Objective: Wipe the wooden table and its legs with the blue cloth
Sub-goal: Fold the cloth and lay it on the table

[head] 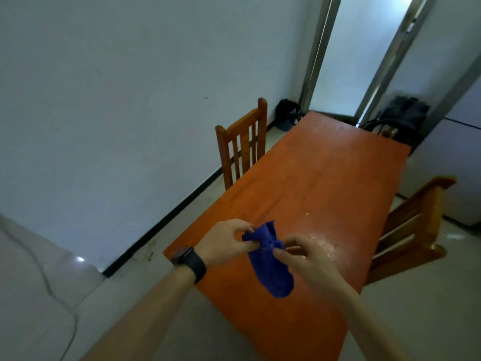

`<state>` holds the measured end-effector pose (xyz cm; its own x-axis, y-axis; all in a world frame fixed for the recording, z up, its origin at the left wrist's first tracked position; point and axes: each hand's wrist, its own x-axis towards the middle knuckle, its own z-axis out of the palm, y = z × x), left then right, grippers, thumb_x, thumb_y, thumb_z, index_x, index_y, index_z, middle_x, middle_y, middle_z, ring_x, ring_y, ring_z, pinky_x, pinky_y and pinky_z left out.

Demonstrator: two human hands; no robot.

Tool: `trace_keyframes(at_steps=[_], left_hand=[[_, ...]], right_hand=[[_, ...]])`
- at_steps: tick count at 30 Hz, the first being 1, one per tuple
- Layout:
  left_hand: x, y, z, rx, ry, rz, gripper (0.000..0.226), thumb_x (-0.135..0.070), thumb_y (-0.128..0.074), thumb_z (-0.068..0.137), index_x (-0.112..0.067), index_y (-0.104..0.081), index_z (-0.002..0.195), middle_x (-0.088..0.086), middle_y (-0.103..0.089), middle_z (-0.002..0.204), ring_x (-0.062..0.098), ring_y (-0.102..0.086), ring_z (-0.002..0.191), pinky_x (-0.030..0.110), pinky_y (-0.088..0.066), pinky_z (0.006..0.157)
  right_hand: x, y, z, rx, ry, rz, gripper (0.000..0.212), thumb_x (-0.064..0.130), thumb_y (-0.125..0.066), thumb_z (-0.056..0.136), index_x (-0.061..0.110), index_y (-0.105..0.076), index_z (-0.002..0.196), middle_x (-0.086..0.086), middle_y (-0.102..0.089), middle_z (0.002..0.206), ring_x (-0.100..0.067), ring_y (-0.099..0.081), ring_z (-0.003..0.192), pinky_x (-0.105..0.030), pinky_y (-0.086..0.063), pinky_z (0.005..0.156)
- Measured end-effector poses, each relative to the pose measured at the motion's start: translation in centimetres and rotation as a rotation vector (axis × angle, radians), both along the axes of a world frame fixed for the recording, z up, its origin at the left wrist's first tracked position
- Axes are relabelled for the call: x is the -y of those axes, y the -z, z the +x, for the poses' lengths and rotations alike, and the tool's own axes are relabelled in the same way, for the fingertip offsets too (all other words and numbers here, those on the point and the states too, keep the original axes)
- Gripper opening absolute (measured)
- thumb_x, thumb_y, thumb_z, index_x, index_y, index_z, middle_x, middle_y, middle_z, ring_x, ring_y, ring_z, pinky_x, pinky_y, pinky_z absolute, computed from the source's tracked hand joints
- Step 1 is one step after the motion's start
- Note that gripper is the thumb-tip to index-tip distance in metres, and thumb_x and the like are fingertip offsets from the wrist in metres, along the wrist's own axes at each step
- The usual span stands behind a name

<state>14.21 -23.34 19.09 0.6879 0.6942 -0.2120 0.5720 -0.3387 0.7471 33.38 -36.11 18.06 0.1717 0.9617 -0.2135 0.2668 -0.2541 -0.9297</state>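
Above the near end of the orange wooden surface (325,178), the left hand (223,242) and right hand (304,254) both pinch the bunched blue cloth (270,267) between curled fingers, its lower end hanging over the wood.

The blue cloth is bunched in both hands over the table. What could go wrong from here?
1. The blue cloth hangs bunched between the left hand and right hand; wiped so, it may cover little and miss the pale smear.
2. The pale speck could be swept onto the floor.
3. The wall-side chair and the other chair stand close to the wooden table and may block its legs.
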Motion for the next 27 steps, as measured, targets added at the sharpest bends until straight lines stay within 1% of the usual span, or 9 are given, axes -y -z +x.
trace_keyframes(at_steps=[3, 7, 9, 11, 13, 16, 21, 24, 27], left_hand=[[1.1, -1.0, -2.2, 0.069, -0.062, 0.001, 0.018, -0.039, -0.066, 0.092, -0.033, -0.072, 0.108, -0.019, -0.065, 0.119, -0.004, -0.058, 0.107, 0.029, -0.047, 0.097], [2.9, -3.6, -5.4, 0.181, -0.299, 0.036, 0.018, -0.037, -0.069, 0.091, -0.029, -0.071, 0.106, -0.014, -0.068, 0.110, 0.002, -0.062, 0.101, 0.035, -0.051, 0.093], [3.4, -5.2, -7.1, 0.101, -0.305, 0.159, 0.016, -0.036, -0.069, 0.090, -0.028, -0.074, 0.104, -0.011, -0.066, 0.117, 0.006, -0.060, 0.104, 0.036, -0.050, 0.094], [4.1, -6.9, -8.5, -0.046, -0.245, 0.299, 0.020, -0.042, -0.068, 0.090, -0.030, -0.075, 0.104, -0.007, -0.058, 0.132, 0.010, -0.054, 0.115, 0.035, -0.046, 0.100], [4.5, -8.6, -9.6, -0.121, -0.200, 0.382, 0.022, -0.043, -0.064, 0.092, -0.032, -0.075, 0.108, -0.006, -0.050, 0.142, 0.013, -0.045, 0.127, 0.033, -0.038, 0.104], [4.4, -10.9, -10.8, -0.176, -0.168, 0.491, 0.021, -0.043, -0.059, 0.096, -0.036, -0.073, 0.110, -0.010, -0.052, 0.142, 0.012, -0.043, 0.129, 0.036, -0.040, 0.104], [1.7, -13.0, -13.6, 0.052, -0.330, 0.328, 0.014, -0.041, -0.061, 0.095, -0.032, -0.072, 0.096, -0.014, -0.072, 0.093, 0.005, -0.064, 0.089, 0.036, -0.054, 0.086], [-0.3, -13.0, -15.4, 0.141, -0.320, 0.278, 0.011, -0.037, -0.061, 0.096, -0.034, -0.071, 0.098, -0.014, -0.072, 0.089, 0.006, -0.066, 0.085, 0.035, -0.057, 0.082], [-2.5, -12.8, -17.4, 0.188, -0.327, 0.272, 0.010, -0.035, -0.061, 0.097, -0.037, -0.069, 0.102, -0.019, -0.072, 0.092, 0.002, -0.066, 0.087, 0.028, -0.056, 0.080]], right_hand=[[1.3, -0.6, -0.5, -0.031, 0.007, 0.049, 0.007, 0.029, -0.066, 0.093, 0.025, -0.070, 0.098, 0.009, -0.073, 0.095, -0.010, -0.070, 0.088, -0.030, -0.058, 0.077], [0.5, -0.7, -2.5, 0.086, 0.061, 0.126, 0.013, 0.025, -0.064, 0.095, 0.037, -0.070, 0.093, 0.014, -0.073, 0.092, -0.009, -0.069, 0.084, -0.018, -0.052, 0.068], [-0.3, -1.3, -4.0, 0.086, 0.031, 0.165, 0.018, 0.033, -0.066, 0.093, 0.037, -0.065, 0.110, 0.017, -0.068, 0.112, -0.003, -0.064, 0.098, -0.018, -0.050, 0.078], [-1.0, -2.8, -5.9, 0.037, -0.095, 0.215, 0.047, 0.041, -0.066, 0.091, 0.038, -0.051, 0.135, 0.023, -0.053, 0.134, 0.005, -0.051, 0.117, -0.020, -0.046, 0.090], [-1.8, -5.3, -7.9, 0.047, -0.239, 0.251, 0.060, 0.041, -0.065, 0.091, 0.041, -0.039, 0.145, 0.027, -0.044, 0.139, 0.008, -0.041, 0.124, -0.014, -0.040, 0.088], [-4.1, -8.4, -9.6, 0.135, -0.428, 0.251, 0.043, 0.032, -0.062, 0.095, 0.036, -0.051, 0.136, 0.020, -0.061, 0.123, 0.003, -0.056, 0.113, -0.009, -0.046, 0.077], [-8.4, -10.2, -11.0, 0.300, -0.484, 0.170, 0.015, 0.036, -0.060, 0.094, 0.033, -0.068, 0.106, 0.015, -0.066, 0.106, -0.003, -0.062, 0.100, -0.030, -0.054, 0.089], [-10.7, -10.5, -12.3, 0.216, -0.534, 0.127, 0.007, 0.022, -0.064, 0.089, 0.028, -0.067, 0.090, 0.010, -0.067, 0.101, -0.008, -0.064, 0.097, -0.035, -0.055, 0.090], [-12.3, -10.4, -13.8, 0.317, -0.598, 0.057, 0.014, 0.016, -0.067, 0.087, 0.025, -0.064, 0.096, 0.006, -0.068, 0.097, -0.009, -0.066, 0.093, -0.028, -0.057, 0.082]])
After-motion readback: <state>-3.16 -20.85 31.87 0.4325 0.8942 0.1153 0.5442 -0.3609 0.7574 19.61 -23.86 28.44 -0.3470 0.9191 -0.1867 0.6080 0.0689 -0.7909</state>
